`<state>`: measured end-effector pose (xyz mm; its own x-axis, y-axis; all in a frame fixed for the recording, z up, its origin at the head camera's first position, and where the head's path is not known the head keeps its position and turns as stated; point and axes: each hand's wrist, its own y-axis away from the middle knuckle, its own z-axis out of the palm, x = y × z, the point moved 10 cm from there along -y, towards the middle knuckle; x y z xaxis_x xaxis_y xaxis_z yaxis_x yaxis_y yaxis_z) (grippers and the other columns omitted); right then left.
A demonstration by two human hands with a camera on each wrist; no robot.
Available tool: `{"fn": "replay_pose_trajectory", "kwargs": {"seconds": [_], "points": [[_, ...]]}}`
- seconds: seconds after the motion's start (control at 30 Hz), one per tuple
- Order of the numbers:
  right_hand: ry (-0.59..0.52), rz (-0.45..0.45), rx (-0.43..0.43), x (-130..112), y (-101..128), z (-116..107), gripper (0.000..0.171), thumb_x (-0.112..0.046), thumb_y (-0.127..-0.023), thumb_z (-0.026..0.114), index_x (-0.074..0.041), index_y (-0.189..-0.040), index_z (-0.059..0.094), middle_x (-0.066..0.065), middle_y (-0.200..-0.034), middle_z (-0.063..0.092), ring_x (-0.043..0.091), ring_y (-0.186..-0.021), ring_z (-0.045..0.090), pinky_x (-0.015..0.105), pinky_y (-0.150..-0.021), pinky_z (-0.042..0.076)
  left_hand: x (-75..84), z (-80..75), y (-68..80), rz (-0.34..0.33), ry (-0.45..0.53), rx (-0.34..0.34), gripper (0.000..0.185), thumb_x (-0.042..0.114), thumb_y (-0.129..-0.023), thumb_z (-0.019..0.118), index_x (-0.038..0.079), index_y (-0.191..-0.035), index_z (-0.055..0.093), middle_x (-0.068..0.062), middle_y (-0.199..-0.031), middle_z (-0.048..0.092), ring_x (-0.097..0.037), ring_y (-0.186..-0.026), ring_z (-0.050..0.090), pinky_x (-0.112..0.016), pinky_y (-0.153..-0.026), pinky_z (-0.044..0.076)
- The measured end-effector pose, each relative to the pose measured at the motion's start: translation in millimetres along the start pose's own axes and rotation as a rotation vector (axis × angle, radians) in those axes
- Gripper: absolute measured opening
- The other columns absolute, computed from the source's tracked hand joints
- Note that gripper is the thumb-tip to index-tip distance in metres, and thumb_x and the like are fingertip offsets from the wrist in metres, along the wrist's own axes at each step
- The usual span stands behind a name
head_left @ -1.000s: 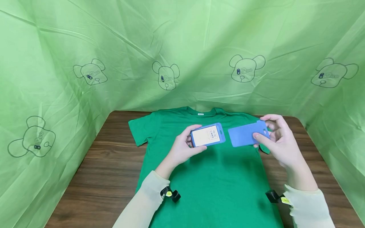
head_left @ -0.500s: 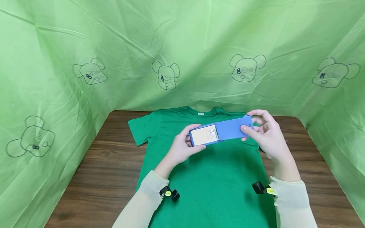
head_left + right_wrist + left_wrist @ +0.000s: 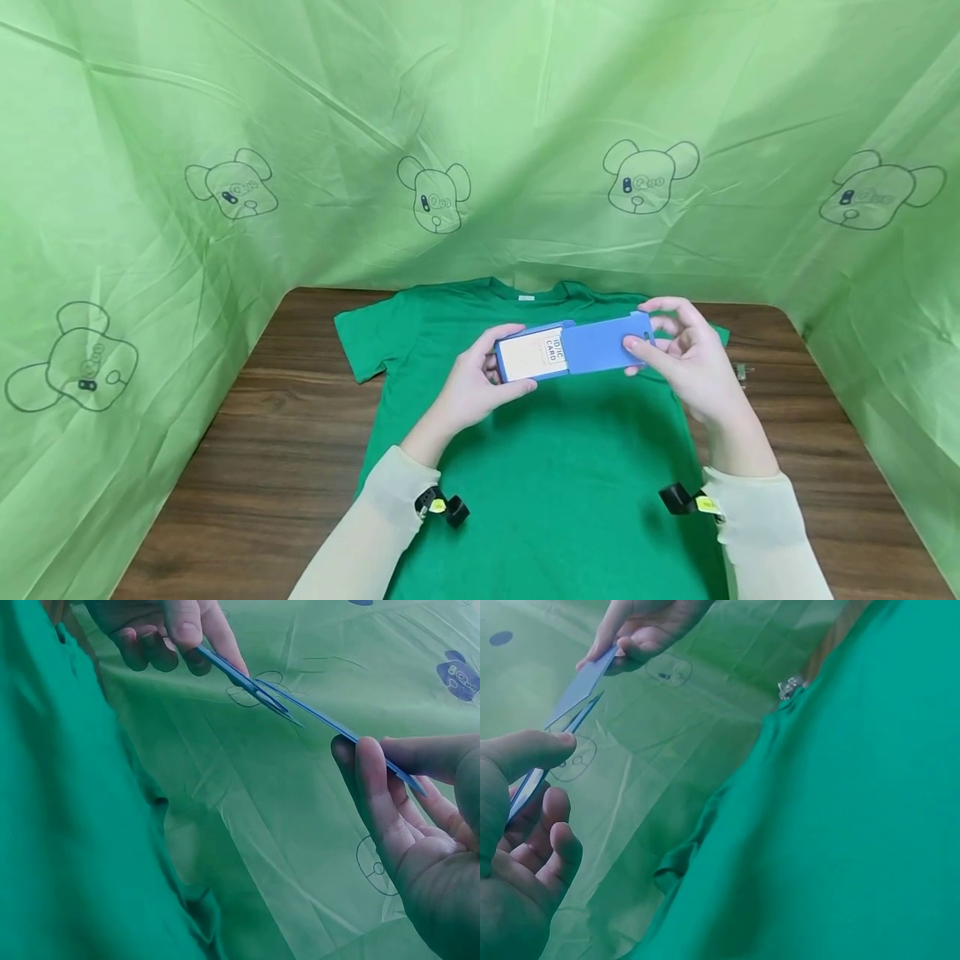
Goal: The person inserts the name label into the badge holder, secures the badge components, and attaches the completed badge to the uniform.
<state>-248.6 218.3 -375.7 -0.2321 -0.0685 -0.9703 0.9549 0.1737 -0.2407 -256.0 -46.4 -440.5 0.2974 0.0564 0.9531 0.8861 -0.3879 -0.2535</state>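
My left hand (image 3: 472, 383) grips the left end of a blue ID card holder (image 3: 567, 324), thumb along its lower edge and fingers at the upper edge. A cream insert printed "ID/IC CARD" (image 3: 528, 357) shows in its face. Between thumb and fingers, my right hand (image 3: 690, 358) pinches the right end of a flat blue cover (image 3: 600, 343) with a slot near that end. The cover's left end overlaps the holder's right part. In the right wrist view the cover (image 3: 322, 718) meets the holder (image 3: 232, 673) at a slight angle. Below both hands lies a green T-shirt (image 3: 540, 467).
The T-shirt is spread on a dark wood table (image 3: 277, 450). A small metal clip-like piece (image 3: 742, 373) lies right of the shirt, partly behind my right hand. Green fabric walls (image 3: 510, 100) with bear-head drawings stand around the back and sides.
My right hand has moved left with the blue cover, which was apart from the holder and now overlaps its right end. The left hand has barely moved. The small metal piece has come into view.
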Motion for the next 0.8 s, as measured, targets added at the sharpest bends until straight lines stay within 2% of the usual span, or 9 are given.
{"fn": "replay_pose_trajectory", "kwargs": {"seconds": [0.2,0.33,0.6,0.8], "points": [[-0.007,-0.007,0.010,-0.8,0.3,-2.9,0.041,0.010,-0.102,0.069,-0.005,-0.138,0.056,0.010,-0.107,0.071,0.022,-0.078,0.078,0.034,-0.067,0.066,2.8,3.2,-0.1,0.003,0.006,-0.027,0.077,0.006,-0.093,0.088,0.014,-0.161,0.051,-0.014,-0.139,0.069,-0.022,-0.105,0.075,-0.029,-0.079,0.062],[-0.007,0.007,0.000,-0.2,0.5,-3.9,0.041,0.009,-0.103,0.069,-0.007,-0.138,0.055,0.010,-0.108,0.069,0.022,-0.079,0.078,0.035,-0.067,0.066,4.6,4.8,0.1,0.008,0.012,-0.036,0.077,0.005,-0.094,0.086,0.013,-0.161,0.050,-0.014,-0.139,0.069,-0.022,-0.106,0.075,-0.029,-0.078,0.061],[-0.001,0.015,-0.008,1.4,-0.7,-4.0,0.042,0.009,-0.102,0.069,-0.007,-0.138,0.055,0.011,-0.108,0.069,0.023,-0.079,0.078,0.036,-0.068,0.066,5.1,5.5,-0.2,0.015,0.008,-0.041,0.077,0.006,-0.094,0.087,0.013,-0.161,0.050,-0.015,-0.138,0.070,-0.022,-0.103,0.074,-0.028,-0.076,0.060],[0.004,0.019,-0.003,0.5,0.2,-2.8,0.042,0.009,-0.102,0.070,-0.008,-0.137,0.055,0.010,-0.108,0.068,0.023,-0.079,0.078,0.036,-0.068,0.066,4.8,5.8,0.3,0.014,-0.001,-0.039,0.077,0.007,-0.094,0.087,0.017,-0.160,0.051,-0.014,-0.138,0.069,-0.022,-0.100,0.074,-0.028,-0.074,0.058]]}}
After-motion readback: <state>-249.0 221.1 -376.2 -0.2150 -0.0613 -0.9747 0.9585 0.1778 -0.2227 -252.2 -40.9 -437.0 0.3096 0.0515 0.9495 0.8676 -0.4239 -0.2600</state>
